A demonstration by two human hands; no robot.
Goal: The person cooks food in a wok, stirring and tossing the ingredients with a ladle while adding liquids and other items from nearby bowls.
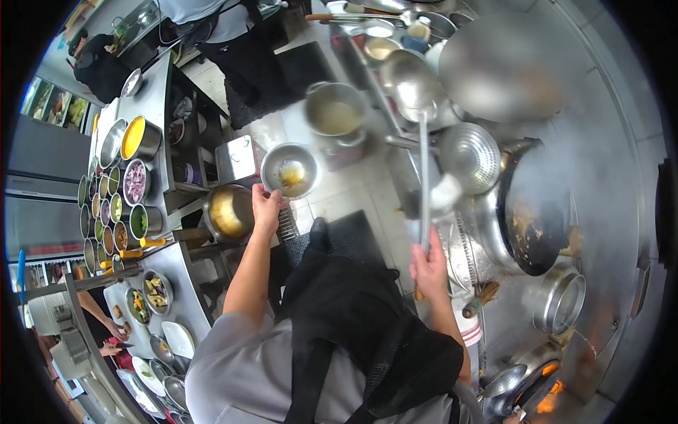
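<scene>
My left hand (267, 208) grips the rim of a small metal bowl (307, 179) with some yellow, egg-like contents at its bottom. In my right hand (430, 263) is the long handle of a metal ladle (405, 74), whose large round head reaches up over the containers beside the stove. To the right of that handle rests a perforated metal skimmer (470, 159). A smoking black wok (535, 228), with bits of food inside, sits on the stove to my right.
A stock pot (335, 108) stands ahead. To my left, a steel counter (183, 265) bears bowls and plates, with tins of chopped vegetables beyond. Flames (551, 397) burn at lower right. A co-worker (233, 42) stands ahead; another co-worker's hands (114, 339) hold a knife at far left.
</scene>
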